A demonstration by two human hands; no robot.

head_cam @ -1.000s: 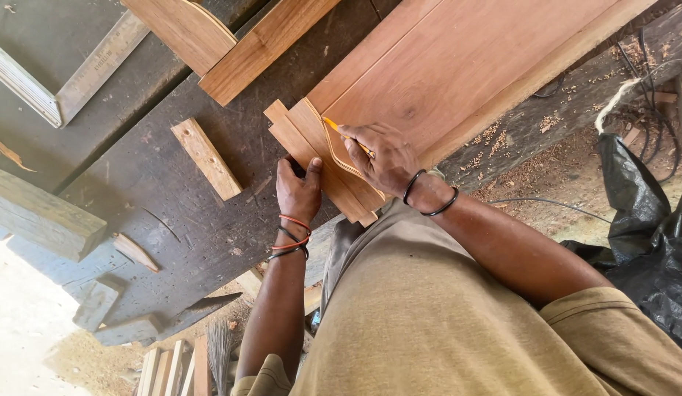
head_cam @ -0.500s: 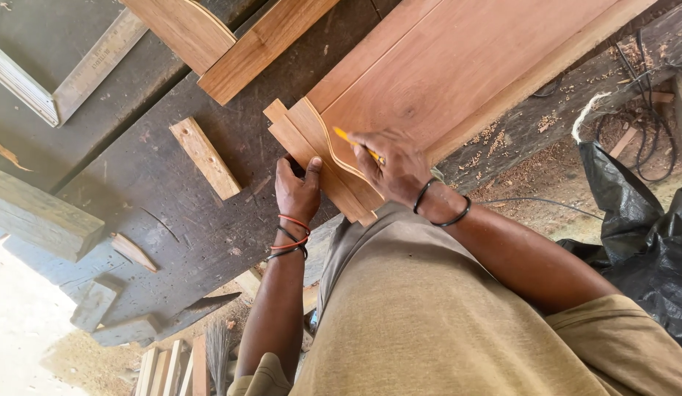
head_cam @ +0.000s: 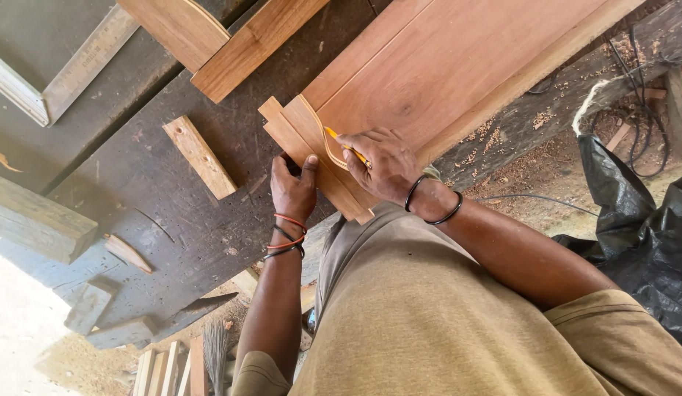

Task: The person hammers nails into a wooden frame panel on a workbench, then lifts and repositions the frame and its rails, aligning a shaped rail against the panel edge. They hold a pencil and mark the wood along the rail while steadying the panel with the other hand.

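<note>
The fingers of the right hand (head_cam: pixel 385 165) are pinching a yellow pencil (head_cam: pixel 346 147), its tip resting on the curved edge of a thin wooden template (head_cam: pixel 311 143) at the centre of the frame. The left hand (head_cam: pixel 294 192) is lying just left of it, fingers curled and the thumb pressing down on the template's lower-left end; nothing is enclosed in that hand. The template is lying flat on a long reddish board (head_cam: pixel 458 66) that is running from centre to upper right across the dark workbench (head_cam: pixel 172 213). Judging by its thinness, the template is looking light, stiff and liable to slide on the smooth board, so pressure near the traced edge seems the sound hold. The board itself appears heavy and rigid, best gripped along its long edges. A short offcut (head_cam: pixel 200 156) is lying apart at left of centre, and a black plastic bag (head_cam: pixel 642 227) is sitting at the right edge
</note>
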